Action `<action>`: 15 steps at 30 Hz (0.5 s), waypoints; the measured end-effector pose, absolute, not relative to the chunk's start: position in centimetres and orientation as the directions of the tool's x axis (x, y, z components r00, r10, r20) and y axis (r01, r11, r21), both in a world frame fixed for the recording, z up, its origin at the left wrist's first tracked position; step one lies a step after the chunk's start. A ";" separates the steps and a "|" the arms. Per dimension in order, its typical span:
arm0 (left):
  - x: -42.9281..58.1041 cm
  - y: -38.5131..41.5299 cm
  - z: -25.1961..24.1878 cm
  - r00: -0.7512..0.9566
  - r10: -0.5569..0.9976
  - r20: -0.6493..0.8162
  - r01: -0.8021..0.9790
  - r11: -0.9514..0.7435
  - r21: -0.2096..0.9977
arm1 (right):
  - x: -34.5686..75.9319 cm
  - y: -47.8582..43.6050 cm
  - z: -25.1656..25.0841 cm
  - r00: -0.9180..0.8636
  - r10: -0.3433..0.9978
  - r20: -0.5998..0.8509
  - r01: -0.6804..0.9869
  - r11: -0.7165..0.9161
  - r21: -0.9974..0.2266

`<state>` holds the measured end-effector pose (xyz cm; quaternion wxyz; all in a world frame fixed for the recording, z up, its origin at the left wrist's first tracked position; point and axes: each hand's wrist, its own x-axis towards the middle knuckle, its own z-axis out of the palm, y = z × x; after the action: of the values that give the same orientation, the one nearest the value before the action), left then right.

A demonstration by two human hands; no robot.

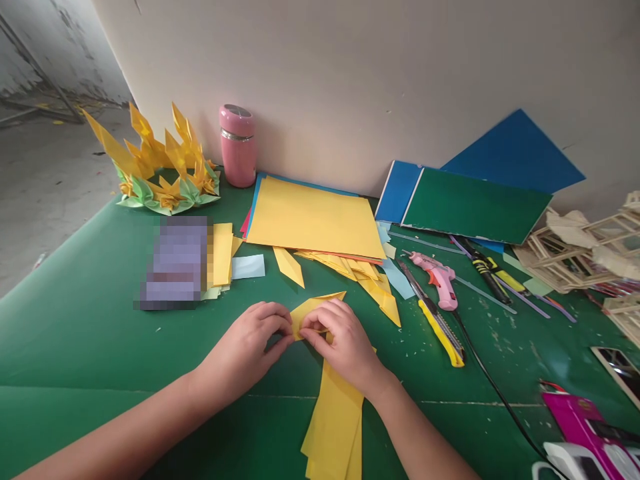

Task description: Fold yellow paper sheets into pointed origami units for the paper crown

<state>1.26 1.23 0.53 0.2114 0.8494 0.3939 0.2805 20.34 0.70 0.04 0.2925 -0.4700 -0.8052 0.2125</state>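
A small folded piece of yellow paper (315, 304) is between my two hands at the centre of the view. My left hand (257, 337) pinches its left end with thumb and fingers. From the other side, my right hand (343, 337) grips the paper, its fingers covering part of the fold. Below my right hand lies a stack of yellow paper strips (335, 420), partly hidden by that hand. Just beyond both hands are a loose folded yellow piece (289, 265) and a heap of pointed folded yellow pieces (377, 290).
Large yellow sheets (315, 217) lie behind, near a pink flask (239, 150) and a yellow-green paper crown (167, 170). On the green table (100, 340), a yellow cutter (443, 333) and pink glue gun (440, 277) with its cable sit at right, near wooden frames (580, 243).
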 end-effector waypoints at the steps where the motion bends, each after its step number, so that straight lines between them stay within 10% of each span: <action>1: 1.3 1.3 0.6 0.533 0.790 0.304 0.550 -0.596 0.585 | 20.3 0.7 0.1 -0.384 0.883 0.269 0.636 0.464 -0.616; 15: 1.1 1.2 0.2 0.543 0.786 0.297 0.550 -0.600 0.581 | 20.1 0.7 0.2 -0.365 0.888 0.278 0.677 0.458 -0.576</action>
<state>1.09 1.19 0.24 0.2152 0.8515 0.3922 0.2734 20.09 0.74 0.18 0.2845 -0.4862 -0.8051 0.1857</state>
